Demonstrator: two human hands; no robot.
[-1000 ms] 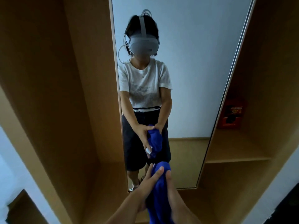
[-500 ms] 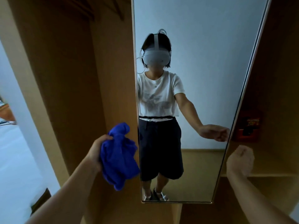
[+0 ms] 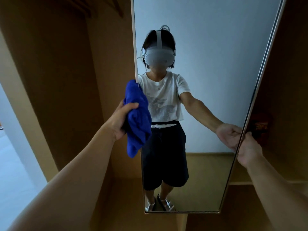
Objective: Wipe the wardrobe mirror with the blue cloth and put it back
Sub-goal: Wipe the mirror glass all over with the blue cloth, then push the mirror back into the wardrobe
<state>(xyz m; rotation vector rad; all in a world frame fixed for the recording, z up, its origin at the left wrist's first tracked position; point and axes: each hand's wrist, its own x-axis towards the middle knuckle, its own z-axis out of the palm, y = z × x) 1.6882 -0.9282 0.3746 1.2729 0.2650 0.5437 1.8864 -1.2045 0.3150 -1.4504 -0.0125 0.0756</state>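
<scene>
A tall narrow mirror (image 3: pixel 216 67) stands out edge-on from the wooden wardrobe, with a person in a headset reflected in it. My left hand (image 3: pixel 120 122) is raised and shut on a bunched blue cloth (image 3: pixel 137 119), which hangs against the mirror's left edge at about chest height of the reflection. My right hand (image 3: pixel 249 151) grips the mirror's right edge, fingers wrapped round the frame. Its reflection shows in the glass beside it.
Wooden wardrobe panels (image 3: pixel 66 80) rise on the left, with hangers dimly visible at the top. On the right is a wooden shelf (image 3: pixel 241 182) and a dark red item (image 3: pixel 260 127) behind the mirror edge. A pale floor or wall strip (image 3: pixel 15 155) lies far left.
Both hands held the cloth low in front of the mirror. My left hand then carried it up to the mirror's left edge, and my right hand went out and took hold of the right edge.
</scene>
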